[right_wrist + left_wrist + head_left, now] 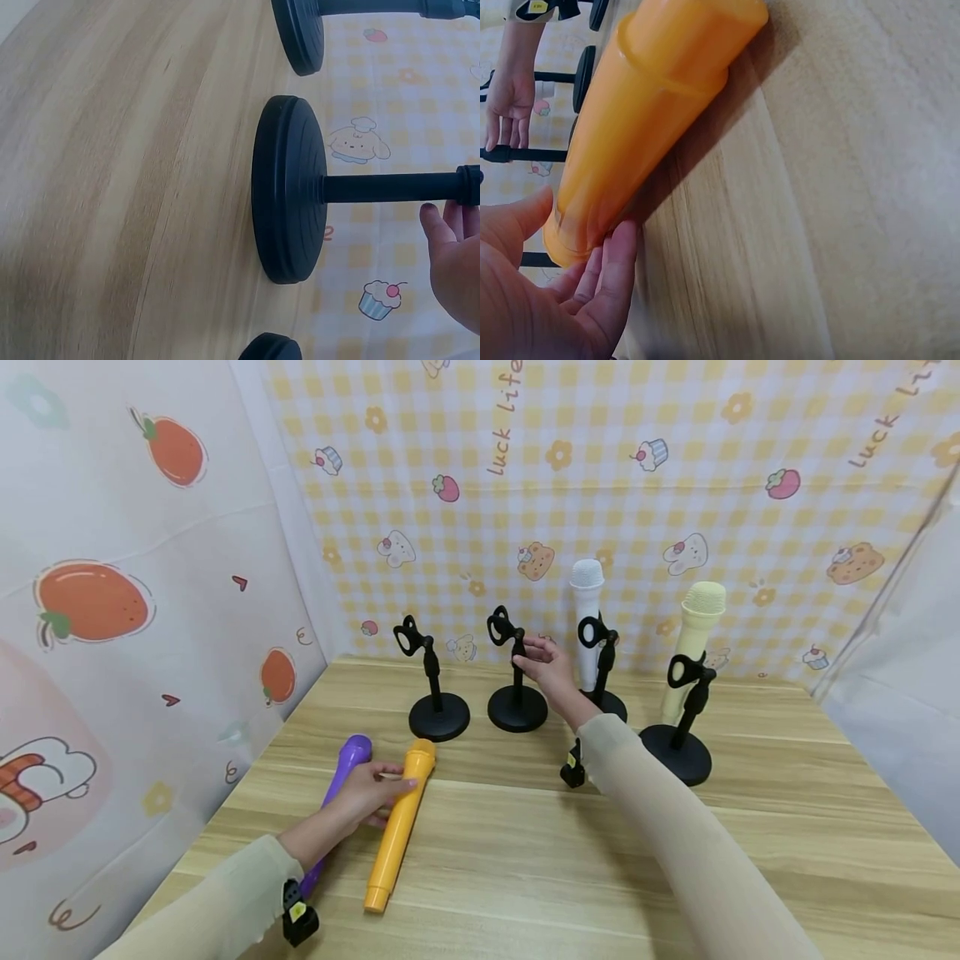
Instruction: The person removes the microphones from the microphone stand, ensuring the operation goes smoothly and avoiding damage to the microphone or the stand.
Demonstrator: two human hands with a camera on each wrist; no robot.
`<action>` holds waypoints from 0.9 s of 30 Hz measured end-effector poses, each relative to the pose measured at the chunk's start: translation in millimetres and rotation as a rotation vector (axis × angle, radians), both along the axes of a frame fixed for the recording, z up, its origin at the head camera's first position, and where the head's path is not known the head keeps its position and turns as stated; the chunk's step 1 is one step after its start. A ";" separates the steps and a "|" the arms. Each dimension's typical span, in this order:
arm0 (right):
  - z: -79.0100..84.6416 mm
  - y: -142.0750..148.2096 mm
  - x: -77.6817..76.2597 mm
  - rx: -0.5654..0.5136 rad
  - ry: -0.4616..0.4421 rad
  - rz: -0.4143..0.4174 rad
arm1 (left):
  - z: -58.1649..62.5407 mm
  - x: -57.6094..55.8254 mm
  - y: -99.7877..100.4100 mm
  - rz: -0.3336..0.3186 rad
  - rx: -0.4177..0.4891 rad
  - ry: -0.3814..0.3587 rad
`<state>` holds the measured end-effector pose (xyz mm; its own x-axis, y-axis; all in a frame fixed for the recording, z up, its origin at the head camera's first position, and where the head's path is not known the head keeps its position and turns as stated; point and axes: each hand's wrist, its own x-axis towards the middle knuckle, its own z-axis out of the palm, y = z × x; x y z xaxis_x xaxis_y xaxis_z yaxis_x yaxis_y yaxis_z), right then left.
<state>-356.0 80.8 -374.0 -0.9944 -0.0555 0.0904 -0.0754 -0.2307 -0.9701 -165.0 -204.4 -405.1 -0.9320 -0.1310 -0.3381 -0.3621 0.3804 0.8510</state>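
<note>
My left hand [371, 793] holds the orange microphone [402, 831], its thumb on one side and fingers on the other near the head end, as the left wrist view also shows. A purple microphone [347, 767] lies just left of it, partly hidden by that hand. My right hand [549, 670] is at the post of a black microphone stand [517, 708], second from left. In the right wrist view its fingertips [430, 213] are right at the upper post, fairly straight. The clip atop this stand holds no microphone.
Another black stand [438, 717] with a bare clip stands at the left. At the right are two more stands [606, 697] [678, 752], with a white microphone [587, 610] and a pale yellow microphone [697, 627] upright behind them. Patterned cloth [465, 435] hangs behind the wooden table [525, 860].
</note>
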 end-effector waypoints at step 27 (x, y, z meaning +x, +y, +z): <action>-3.9 34.3 26.1 0.147 0.033 0.024 | 26.9 -13.0 -8.0 -0.065 0.020 0.121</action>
